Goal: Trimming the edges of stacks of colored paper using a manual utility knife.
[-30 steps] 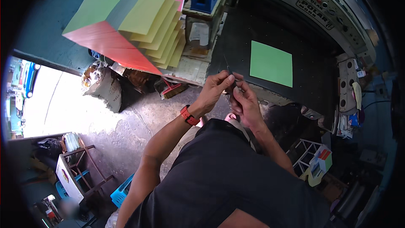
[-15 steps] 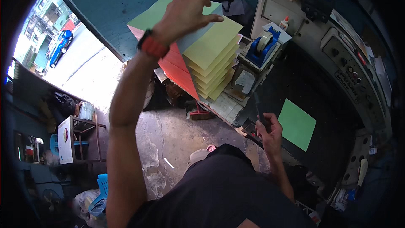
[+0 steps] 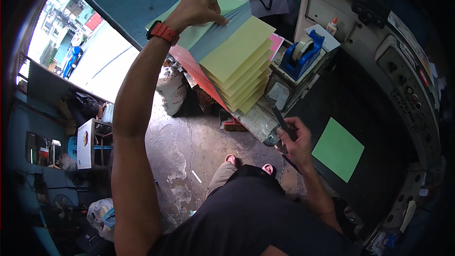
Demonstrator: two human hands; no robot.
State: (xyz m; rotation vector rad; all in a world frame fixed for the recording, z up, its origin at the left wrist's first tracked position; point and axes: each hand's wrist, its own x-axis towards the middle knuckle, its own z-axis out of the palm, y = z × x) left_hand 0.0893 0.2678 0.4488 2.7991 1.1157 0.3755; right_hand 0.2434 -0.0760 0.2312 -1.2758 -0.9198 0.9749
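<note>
Two bare hands are shown around a blue tape dispenser. Left of the dispenser is a paper stack of green, grey and yellow sheets with a reddish side, its yellow layers projecting in steps toward the dispenser. The left hand, with a red watch strap at its wrist, lies over the stack's top, farther left of the dispenser; its fingers are bent and its thumb reaches to the grey part, but whether they pinch a sheet cannot be told. Below the dispenser, the right hand has its fingers curled about a slim dark tool, thumb pressed against it. Below and right of the dispenser, one green sheet lies flat on a black tabletop. A glue bottle stands just beyond the dispenser, to its upper right.
</note>
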